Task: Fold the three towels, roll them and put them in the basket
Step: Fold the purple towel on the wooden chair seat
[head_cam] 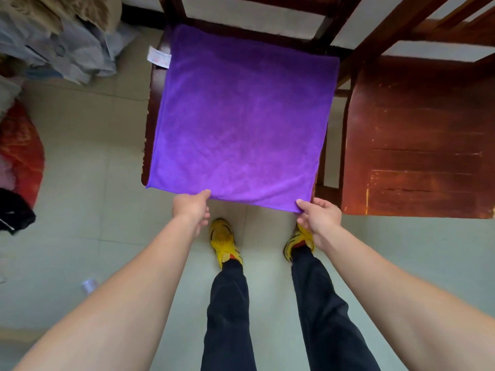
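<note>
A purple towel point(241, 119) lies spread flat and square over the seat of a dark wooden chair point(152, 108), with a white label point(158, 57) at its far left corner. My left hand point(191, 210) pinches the towel's near edge left of the middle. My right hand point(320, 218) pinches the near right corner. No other towel and no basket are in view.
A second wooden chair point(417, 140) stands close on the right. Crumpled grey and tan clothes point(61, 41) lie on the floor at the far left, with a red bag point(21, 151) and a black item point(13, 210) below them. My yellow shoes point(223, 242) stand on the tiled floor.
</note>
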### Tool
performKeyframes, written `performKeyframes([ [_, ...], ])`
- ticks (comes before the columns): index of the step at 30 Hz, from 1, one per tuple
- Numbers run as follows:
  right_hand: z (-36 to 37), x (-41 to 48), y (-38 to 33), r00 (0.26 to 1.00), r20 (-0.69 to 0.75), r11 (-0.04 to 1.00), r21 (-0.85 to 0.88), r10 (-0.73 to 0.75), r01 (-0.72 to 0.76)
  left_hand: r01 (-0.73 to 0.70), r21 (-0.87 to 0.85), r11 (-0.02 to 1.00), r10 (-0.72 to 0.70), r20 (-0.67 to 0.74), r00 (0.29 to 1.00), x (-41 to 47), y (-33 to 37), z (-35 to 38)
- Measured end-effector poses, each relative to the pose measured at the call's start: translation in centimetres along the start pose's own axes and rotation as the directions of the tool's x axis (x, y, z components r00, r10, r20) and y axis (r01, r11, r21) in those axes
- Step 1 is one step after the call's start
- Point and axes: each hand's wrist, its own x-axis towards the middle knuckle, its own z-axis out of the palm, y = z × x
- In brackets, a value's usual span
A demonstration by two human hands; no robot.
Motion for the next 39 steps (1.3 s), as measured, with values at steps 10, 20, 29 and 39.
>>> performKeyframes([
  [10,-3.4,-2.6,3.0,0.995,0.035,0.993,0.075,0.089,-0.091,0.234,-0.394,0.889,-0.148,0.238,0.96,0.7,-0.1,0.5],
  [20,-4.6,-3.3,3.4,0.996,0.038,0.993,0.083,0.077,-0.079,0.138,-0.525,0.84,-0.092,0.112,0.989,1.1,0.5,-4.5],
  [29,-4.9,-7.7,-3.7,0.995,0.084,0.984,0.174,-0.055,0.039,-0.067,-0.563,0.824,0.025,-0.083,0.996,-4.0,5.1,-9.2],
  [39,-4.2,-6.5,-10.9,0.962,0.27,0.891,0.427,0.041,-0.157,-0.353,-0.405,0.843,0.317,-0.155,0.936,-6.0,14.7,-7.5],
])
